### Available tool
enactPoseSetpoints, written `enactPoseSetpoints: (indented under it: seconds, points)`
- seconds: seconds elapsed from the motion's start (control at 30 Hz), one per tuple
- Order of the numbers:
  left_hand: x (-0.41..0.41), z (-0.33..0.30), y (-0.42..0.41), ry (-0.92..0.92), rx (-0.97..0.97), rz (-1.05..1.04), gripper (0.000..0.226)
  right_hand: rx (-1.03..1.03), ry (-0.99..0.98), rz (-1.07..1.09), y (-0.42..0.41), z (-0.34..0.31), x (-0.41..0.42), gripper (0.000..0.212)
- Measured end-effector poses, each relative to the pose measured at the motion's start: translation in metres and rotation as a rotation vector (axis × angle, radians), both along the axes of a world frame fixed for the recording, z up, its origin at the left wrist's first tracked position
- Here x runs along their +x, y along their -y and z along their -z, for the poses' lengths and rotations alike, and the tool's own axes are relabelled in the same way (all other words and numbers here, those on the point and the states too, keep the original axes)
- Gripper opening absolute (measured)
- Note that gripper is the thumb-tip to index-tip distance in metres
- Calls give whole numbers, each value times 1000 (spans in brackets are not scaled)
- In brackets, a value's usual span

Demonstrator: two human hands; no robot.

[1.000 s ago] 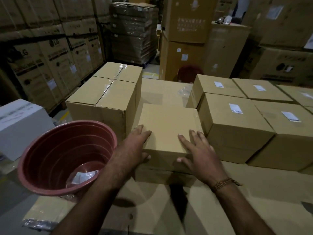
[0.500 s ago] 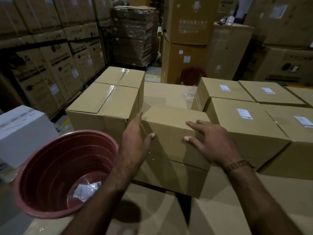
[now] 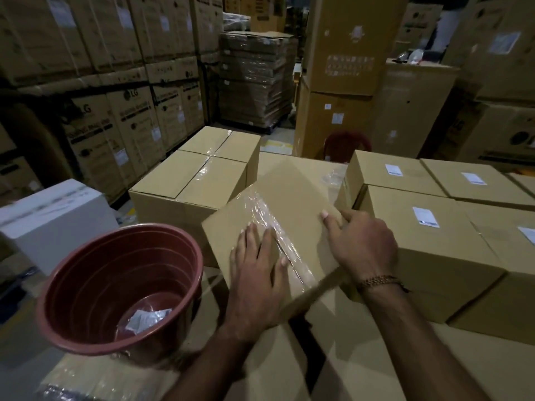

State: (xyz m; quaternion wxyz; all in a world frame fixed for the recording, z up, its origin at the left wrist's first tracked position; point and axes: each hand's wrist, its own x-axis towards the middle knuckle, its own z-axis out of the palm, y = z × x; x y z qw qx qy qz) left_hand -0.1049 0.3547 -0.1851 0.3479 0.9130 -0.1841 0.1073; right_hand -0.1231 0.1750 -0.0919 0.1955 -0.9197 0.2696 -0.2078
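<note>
A brown cardboard box (image 3: pixel 292 204) sits tipped toward me on the cardboard work surface (image 3: pixel 376 366), its taped seam facing up. My left hand (image 3: pixel 257 273) lies flat on that taped face, fingers straight. My right hand (image 3: pixel 359 241) holds the box's right edge, fingers curled over the corner, with a bracelet on the wrist. Clear tape (image 3: pixel 269 221) runs down the middle of the face between both hands.
A reddish plastic tub (image 3: pixel 86 308) with a plastic wrapper inside stands at my left. Two taped boxes (image 3: pixel 188 180) sit behind it. Labelled boxes (image 3: pixel 428 247) crowd the right. A white box (image 3: pixel 52 218) is far left. Stacked cartons wall the background.
The box has been tipped and turned toward me, showing its taped face. My left hand moved from its left side onto that face; my right hand shifted to the right edge.
</note>
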Motion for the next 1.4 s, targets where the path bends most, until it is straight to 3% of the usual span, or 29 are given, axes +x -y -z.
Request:
enactPoseSetpoints:
  seconds: [0.13, 0.3, 0.37, 0.47, 0.53, 0.7, 0.8, 0.93, 1.07, 1.4]
  points:
    - [1, -9, -13, -108, 68, 179, 79, 117, -15, 87, 5, 13, -12, 49]
    - [3, -18, -23, -147, 314, 424, 135, 187, -128, 152, 22, 36, -37, 51]
    - [4, -21, -22, -166, 370, 461, 141, 206, -168, 122, 26, 45, -48, 49]
    - [11, -24, -15, -143, 443, 468, 126, 56, -244, 21, 22, 56, -63, 50]
    - [18, -25, -11, -129, 489, 467, 116, -98, -284, -79, 15, 63, -69, 60]
    - [34, -25, -11, -127, 476, 428, 105, -187, -364, -280, 4, 79, -70, 91]
    - [41, -30, -9, -79, 501, 391, 103, -327, -311, -333, -2, 87, -60, 99]
    - [50, -35, -4, 102, 605, 282, 93, -362, -270, -415, -16, 90, -35, 83]
    - [69, -46, -2, 76, 605, 247, 78, -376, -257, -322, -26, 89, -7, 61]
    - [162, -97, -39, 63, 517, 60, 63, -377, -295, -244, -9, 91, 77, 61]
